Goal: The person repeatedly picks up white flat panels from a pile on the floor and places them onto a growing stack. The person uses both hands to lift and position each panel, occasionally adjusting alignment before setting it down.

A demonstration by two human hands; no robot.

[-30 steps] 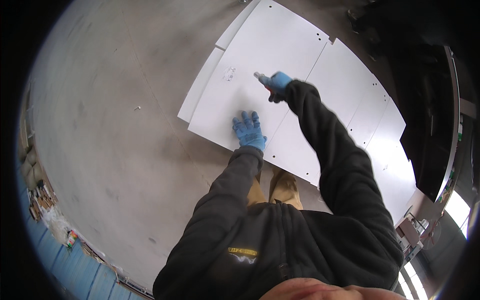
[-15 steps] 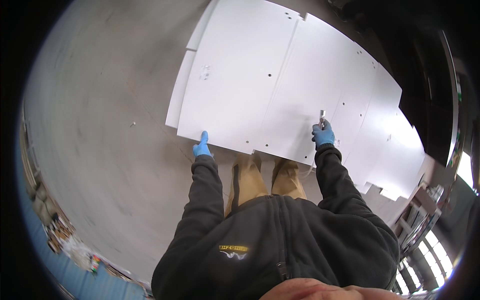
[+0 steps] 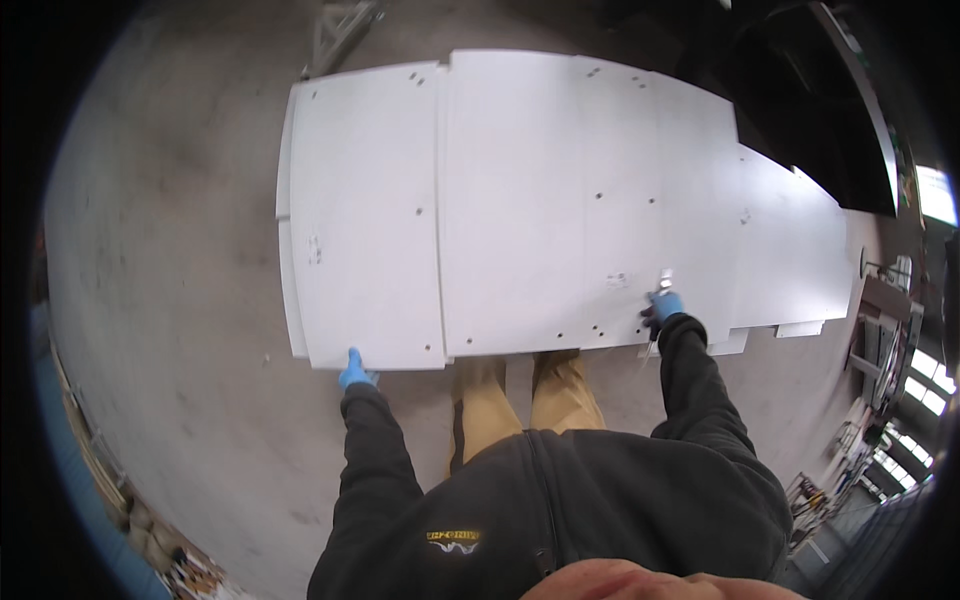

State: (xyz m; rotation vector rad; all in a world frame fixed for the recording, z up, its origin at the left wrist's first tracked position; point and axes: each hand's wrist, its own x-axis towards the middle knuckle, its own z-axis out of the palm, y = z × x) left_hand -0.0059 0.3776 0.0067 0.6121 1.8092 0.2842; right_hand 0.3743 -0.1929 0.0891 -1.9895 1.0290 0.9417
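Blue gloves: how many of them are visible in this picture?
2: one on the left hand, at the near edge of a white panel; one on the right hand, holding a silver-tipped tool.

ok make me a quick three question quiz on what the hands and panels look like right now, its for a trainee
1. Which hand holds the silver-tipped hand tool?
2. True or false: the left hand is at the near edge of a white panel.
3. The gloves are mainly: a) orange, b) blue, c) white.

Key: 1. The right hand. 2. True. 3. b.
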